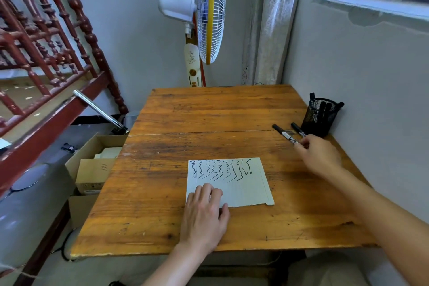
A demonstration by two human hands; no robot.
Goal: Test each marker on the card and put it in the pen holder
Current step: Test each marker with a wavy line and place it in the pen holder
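A white card (246, 189) with several black squiggles along its top lies on the wooden table (209, 118). My left hand (204, 213) rests flat on the card's lower left corner. Two black markers lie near the right edge: one (284, 133) and another (297, 129) closer to the holder. My right hand (319, 154) reaches over their near ends, fingertips touching or almost touching them; no firm grip shows. A black mesh pen holder (319, 117) stands by the right wall with several black markers inside.
A standing fan (210, 11) is behind the table. The wall (371, 90) runs along the table's right side. Open cardboard boxes (95, 165) sit on the floor at the left, beside a red wooden bed frame (46, 42).
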